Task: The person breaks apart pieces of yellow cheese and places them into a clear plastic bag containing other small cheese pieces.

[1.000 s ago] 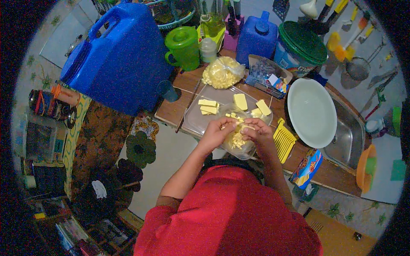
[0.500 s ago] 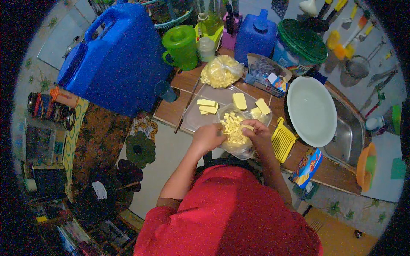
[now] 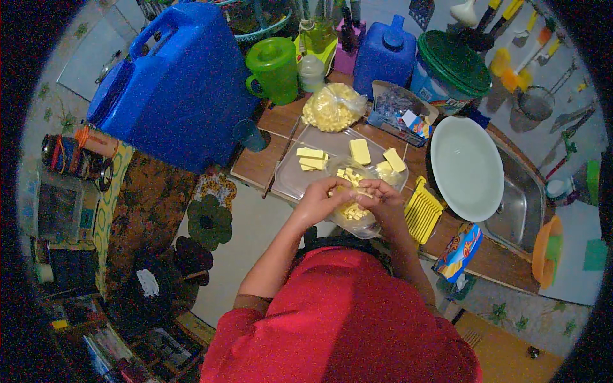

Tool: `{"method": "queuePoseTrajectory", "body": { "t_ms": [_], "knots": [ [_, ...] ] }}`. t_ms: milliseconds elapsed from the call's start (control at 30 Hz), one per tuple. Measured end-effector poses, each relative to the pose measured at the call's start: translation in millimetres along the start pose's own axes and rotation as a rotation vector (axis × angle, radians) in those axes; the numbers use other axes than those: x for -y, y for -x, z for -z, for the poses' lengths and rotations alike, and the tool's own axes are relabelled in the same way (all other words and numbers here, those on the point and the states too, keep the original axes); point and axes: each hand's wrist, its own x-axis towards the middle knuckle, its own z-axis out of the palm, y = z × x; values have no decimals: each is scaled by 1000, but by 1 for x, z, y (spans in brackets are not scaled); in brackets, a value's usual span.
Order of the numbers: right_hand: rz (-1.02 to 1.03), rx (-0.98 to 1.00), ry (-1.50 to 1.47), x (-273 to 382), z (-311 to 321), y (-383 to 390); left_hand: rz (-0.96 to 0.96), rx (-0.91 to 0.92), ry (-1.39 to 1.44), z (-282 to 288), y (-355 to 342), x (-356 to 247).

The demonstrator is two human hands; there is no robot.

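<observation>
Both hands are brought together over a clear plastic bag (image 3: 357,214) of small yellow cubes at the near edge of the clear tray (image 3: 290,182); the bag's mouth is pinched by left hand (image 3: 317,203) and right hand (image 3: 381,198), fingers curled; yellow slabs (image 3: 359,152) lie farther back

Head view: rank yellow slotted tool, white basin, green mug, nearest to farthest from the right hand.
1. Yellow slotted tool: on the counter just to the right of the right hand.
2. White basin: further right, beside the sink.
3. Green mug: far back on the left, next to the big blue jug.
</observation>
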Motion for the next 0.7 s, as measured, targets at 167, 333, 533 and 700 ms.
{"method": "queuePoseTrajectory", "body": {
  "t_ms": [167,333,533,700],
  "knots": [
    [-52,33,-45,0,3,3,-14,74,131,-2,1,2],
    [-86,8,-100,-4,7,2,-52,55,172,-6,3,-2],
    [-95,2,-143,-4,8,4,-62,57,168,-12,2,6],
    [-102,-16,-159,-5,10,5,-72,67,153,-14,0,10]
  ]
}}
